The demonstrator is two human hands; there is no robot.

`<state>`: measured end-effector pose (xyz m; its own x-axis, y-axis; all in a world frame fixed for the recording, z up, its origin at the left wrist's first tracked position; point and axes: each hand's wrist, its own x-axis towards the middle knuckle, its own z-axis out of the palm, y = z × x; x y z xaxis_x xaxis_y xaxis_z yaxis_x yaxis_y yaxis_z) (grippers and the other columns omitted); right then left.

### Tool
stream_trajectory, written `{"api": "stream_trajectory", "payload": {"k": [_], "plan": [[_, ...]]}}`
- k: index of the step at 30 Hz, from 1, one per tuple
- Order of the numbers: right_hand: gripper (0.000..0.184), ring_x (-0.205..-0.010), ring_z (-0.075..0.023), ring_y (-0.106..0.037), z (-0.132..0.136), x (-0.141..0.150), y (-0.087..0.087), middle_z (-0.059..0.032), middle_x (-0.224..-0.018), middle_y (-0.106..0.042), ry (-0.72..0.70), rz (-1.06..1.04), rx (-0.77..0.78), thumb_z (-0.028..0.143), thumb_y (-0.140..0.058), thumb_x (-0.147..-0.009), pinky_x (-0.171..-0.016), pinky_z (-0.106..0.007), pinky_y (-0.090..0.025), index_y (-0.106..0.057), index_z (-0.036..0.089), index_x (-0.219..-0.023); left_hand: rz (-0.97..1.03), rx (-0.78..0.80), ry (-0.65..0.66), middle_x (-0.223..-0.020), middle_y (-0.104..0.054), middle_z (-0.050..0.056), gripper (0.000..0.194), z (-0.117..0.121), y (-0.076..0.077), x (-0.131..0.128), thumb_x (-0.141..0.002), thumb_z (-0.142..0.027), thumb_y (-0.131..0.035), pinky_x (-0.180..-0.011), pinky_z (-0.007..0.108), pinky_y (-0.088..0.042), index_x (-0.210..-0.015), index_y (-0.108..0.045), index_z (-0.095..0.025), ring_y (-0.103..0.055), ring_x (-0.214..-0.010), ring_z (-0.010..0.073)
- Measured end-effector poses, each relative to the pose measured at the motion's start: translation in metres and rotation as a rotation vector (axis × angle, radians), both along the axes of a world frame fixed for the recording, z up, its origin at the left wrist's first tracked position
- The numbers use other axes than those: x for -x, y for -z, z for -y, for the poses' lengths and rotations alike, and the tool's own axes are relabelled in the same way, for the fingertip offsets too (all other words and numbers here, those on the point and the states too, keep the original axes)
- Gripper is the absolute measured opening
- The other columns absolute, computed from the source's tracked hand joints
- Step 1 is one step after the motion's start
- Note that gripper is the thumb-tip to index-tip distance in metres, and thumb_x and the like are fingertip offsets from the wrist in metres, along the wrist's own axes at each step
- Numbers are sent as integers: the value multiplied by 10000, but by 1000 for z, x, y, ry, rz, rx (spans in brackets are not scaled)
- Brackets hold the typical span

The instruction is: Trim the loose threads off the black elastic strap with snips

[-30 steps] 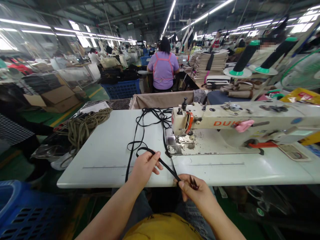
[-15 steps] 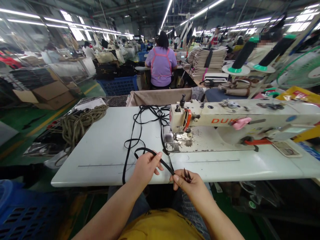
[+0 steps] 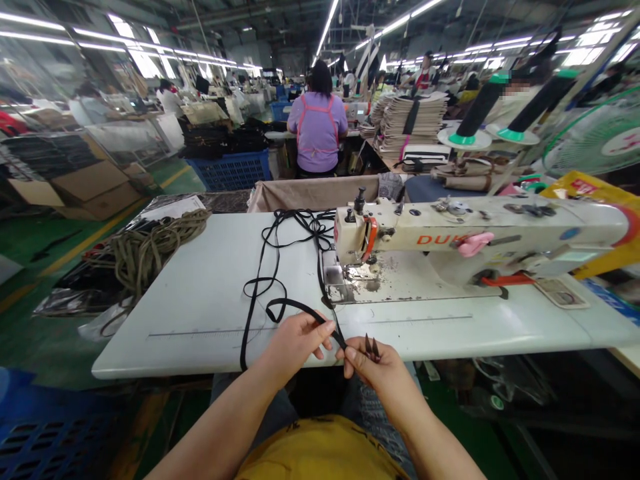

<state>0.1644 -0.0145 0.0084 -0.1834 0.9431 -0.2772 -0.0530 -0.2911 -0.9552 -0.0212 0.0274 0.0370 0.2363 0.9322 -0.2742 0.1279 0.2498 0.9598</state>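
A narrow black strap [image 3: 295, 304] runs through both hands above the table's front edge. My left hand [image 3: 303, 339] is closed on it, the strap passing between thumb and fingers. Just to the right, my right hand [image 3: 369, 360] pinches the strap between thumb and forefinger. Tucked in that same hand is a pair of thread snips [image 3: 372, 346], whose two pointed blades stick up; their handle is hidden by the fingers. More of the black strap lies in loose loops on the white table [image 3: 195, 300], up to the sewing machine [image 3: 425, 240] and down over the front edge.
Olive-coloured cords [image 3: 155, 247] lie bundled beyond the table's left end. A cloth-lined bin [image 3: 310, 193] stands behind the table. Two black thread cones [image 3: 480, 110] and a green fan [image 3: 600, 137] are at right. A person in purple [image 3: 320, 130] sits ahead, facing away.
My left hand has slid slightly right and down along the strap, closer to my right hand. The view has shifted a little to the right. Both hands keep their hold.
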Motion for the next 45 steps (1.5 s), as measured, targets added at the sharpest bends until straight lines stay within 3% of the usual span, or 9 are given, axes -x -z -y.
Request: {"api": "stream_trajectory", "payload": {"k": [5, 9, 14, 19, 23, 30, 34, 39, 45], "plan": [[453, -526, -130, -443, 2, 0, -4, 0, -614, -624, -2, -17, 10, 628, -741, -799, -524, -262, -324, -730, 180, -864, 5, 15, 2, -702, -722, 52, 403, 3, 7, -2, -869, -545, -627, -552, 241, -498, -752, -666, -162, -618, -535, 136], [421, -571, -155, -510, 0, 1, -2, -19, -665, -663, 17, 9, -6, 598, -726, -797, -551, -276, -368, -713, 181, -851, -24, 22, -22, -703, -731, 68, 466, 3, 7, -4, -872, -595, -588, -540, 256, -492, -680, -641, -174, -628, -519, 150], [239, -707, -191, -568, -2, 2, -13, -25, -799, -677, 80, 222, -167, 402, -658, -828, -663, -305, -429, -709, 192, -929, -75, -28, -3, -699, -736, 65, 476, 5, 4, -7, -891, -590, -545, -537, 259, -494, -656, -638, -187, -639, -512, 158], [97, -645, -175, -522, -3, 5, -20, -7, -731, -618, 73, 421, -343, 283, -600, -852, -615, -291, -397, -660, 211, -827, -108, -83, 40, -658, -708, 52, 447, 7, 6, -10, -891, -559, -547, -531, 265, -495, -650, -652, -197, -635, -514, 170], [157, -683, -185, -537, -6, 6, -20, -8, -694, -582, 38, 522, -442, 209, -538, -860, -645, -292, -390, -594, 216, -713, -136, -100, 62, -633, -687, 48, 450, 7, 5, -11, -889, -560, -544, -522, 274, -493, -644, -660, -201, -624, -498, 176], [166, -647, -174, -526, -5, 7, -20, 0, -669, -571, 31, 550, -423, 240, -547, -879, -609, -279, -379, -575, 216, -718, -135, -93, 66, -636, -695, 47, 459, 7, 7, -10, -896, -562, -532, -535, 275, -497, -649, -657, -196, -641, -509, 177], [219, -651, -177, -547, -5, 6, -18, -8, -669, -595, 52, 601, -468, 211, -507, -896, -608, -281, -385, -561, 214, -684, -144, -118, 90, -608, -708, 44, 469, 7, 4, -10, -925, -551, -510, -651, 295, -539, -675, -669, -188, -702, -587, 199], [130, -714, -186, -598, -2, 2, -16, -26, -832, -672, 100, 605, -568, 183, -524, -915, -673, -296, -447, -652, 208, -903, -71, -53, 42, -685, -758, 56, 458, 7, 3, -8, -922, -569, -523, -752, 335, -572, -689, -647, -195, -752, -702, 235], [166, -872, -218, -637, 3, 3, -21, -57, -975, -686, 16, 715, -794, 133, -531, -954, -765, -321, -487, -636, 216, -1053, -117, -103, 50, -679, -756, 64, 442, 6, 3, -10, -914, -558, -524, -742, 338, -572, -680, -647, -204, -743, -709, 241]]}}
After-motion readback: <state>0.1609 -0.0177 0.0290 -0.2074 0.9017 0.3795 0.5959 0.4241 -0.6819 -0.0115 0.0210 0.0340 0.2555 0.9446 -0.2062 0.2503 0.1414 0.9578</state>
